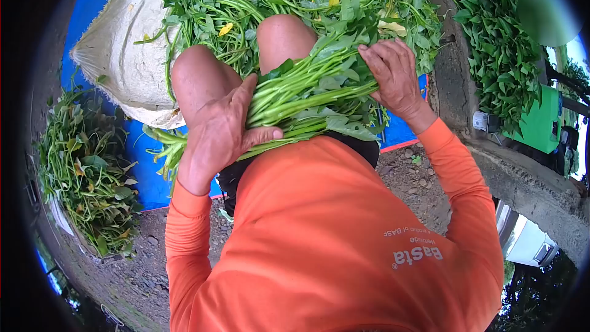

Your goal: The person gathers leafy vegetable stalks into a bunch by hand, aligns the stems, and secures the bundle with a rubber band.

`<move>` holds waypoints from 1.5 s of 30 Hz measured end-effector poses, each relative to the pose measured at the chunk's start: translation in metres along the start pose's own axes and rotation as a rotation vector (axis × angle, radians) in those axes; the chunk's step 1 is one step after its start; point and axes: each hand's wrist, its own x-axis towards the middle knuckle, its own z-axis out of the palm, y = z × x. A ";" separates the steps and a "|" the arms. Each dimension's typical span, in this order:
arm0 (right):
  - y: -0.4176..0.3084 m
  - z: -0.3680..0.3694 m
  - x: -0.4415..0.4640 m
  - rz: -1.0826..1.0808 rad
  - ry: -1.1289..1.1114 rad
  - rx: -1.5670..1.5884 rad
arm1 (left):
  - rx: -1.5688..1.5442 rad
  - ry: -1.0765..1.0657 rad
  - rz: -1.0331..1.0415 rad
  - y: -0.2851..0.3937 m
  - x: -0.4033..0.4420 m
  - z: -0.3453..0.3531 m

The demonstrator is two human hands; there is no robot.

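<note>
Across my lap lies a bundle of leafy green stems [307,89], much like water spinach, its cut ends toward the left and its leaves toward the right. My left hand [220,126] grips the stem end, with the thumb laid over the lower stems and the other fingers along the bundle's near side. At the leafy end, my right hand [393,74] has its fingers bent and closed on the bundle's upper right edge. The undersides of both grips are hidden. Behind my knees spreads a large heap of the same greens [246,0], with some yellow leaves.
A whitish woven sack [138,31] rests on a blue tarp [144,175] at the left. Another pile of stems [89,166] sits at the far left. More leafy greens [491,43] are stacked at the right, beside a concrete curb [528,178] and a green box-like object [541,123].
</note>
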 end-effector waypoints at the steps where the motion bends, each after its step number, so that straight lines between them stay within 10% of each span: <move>1: -0.006 0.004 -0.008 0.015 0.032 0.014 | 0.039 -0.021 0.010 0.004 -0.007 -0.001; 14: 0.002 -0.009 -0.034 0.554 -0.315 0.597 | 0.041 -0.014 -0.003 0.009 -0.040 0.016; 19: 0.014 0.007 -0.043 0.367 -0.189 0.180 | 0.039 -0.063 0.022 0.012 -0.044 0.011; 20: 0.026 -0.006 -0.041 0.604 -0.420 0.145 | 0.054 -0.081 0.021 0.014 -0.046 0.010; 22: 0.061 -0.035 -0.043 0.480 -0.377 -0.390 | 0.073 -0.075 0.025 0.013 -0.048 0.012; 25: -0.030 -0.120 0.078 0.694 0.272 0.254 | 0.085 -0.053 0.030 0.013 -0.050 0.018; 30: -0.159 0.021 0.146 0.233 -0.291 1.140 | 0.043 -0.005 0.005 0.000 -0.060 0.023; 35: -0.184 0.054 0.134 -0.050 -0.619 0.850 | 0.205 0.154 -0.370 -0.031 -0.132 0.022; 45: -0.189 0.049 0.141 -0.055 -0.863 0.621 | 0.027 0.051 -0.313 -0.070 -0.115 0.018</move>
